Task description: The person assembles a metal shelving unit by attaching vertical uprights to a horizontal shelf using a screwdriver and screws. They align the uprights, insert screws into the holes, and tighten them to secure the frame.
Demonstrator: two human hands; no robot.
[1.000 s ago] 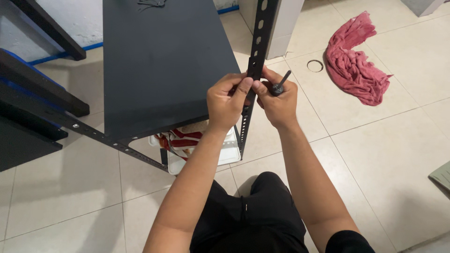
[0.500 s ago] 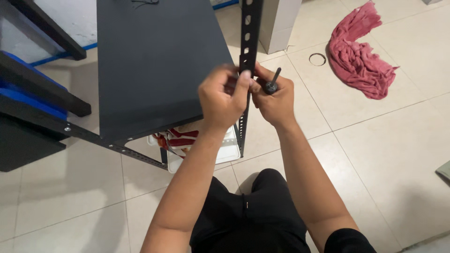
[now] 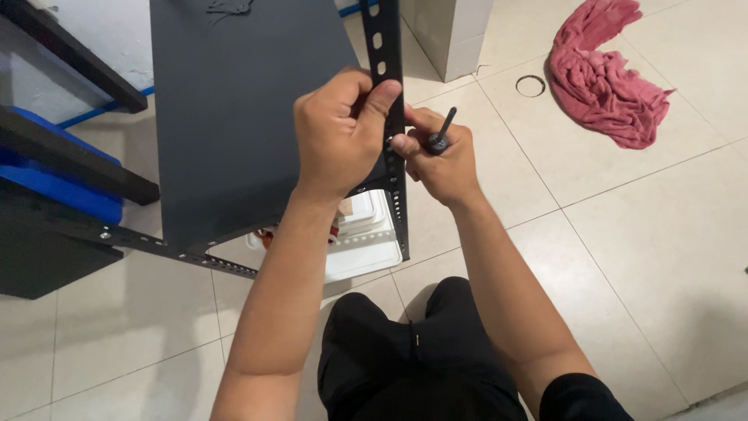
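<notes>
A dark grey metal shelf panel (image 3: 234, 117) stands tilted in front of me, with a perforated black upright post (image 3: 387, 47) along its right edge. My left hand (image 3: 339, 132) grips the post, thumb pressed on its holed face. My right hand (image 3: 440, 156) is closed on a small black screwdriver (image 3: 442, 131) held against the right side of the post, fingertips at one of the holes. Any screw there is hidden by my fingers.
A second perforated rail (image 3: 156, 249) runs low to the left. Black shelf boards (image 3: 70, 156) and a blue object (image 3: 54, 195) lie at left. A white plastic box (image 3: 366, 242) sits under the shelf. A red cloth (image 3: 604, 86) and a floor drain ring (image 3: 531, 86) lie at upper right.
The view has shifted so the shelf and post sit further left. My hands have stayed on the post, with the right hand and screwdriver drawn closer against it.
</notes>
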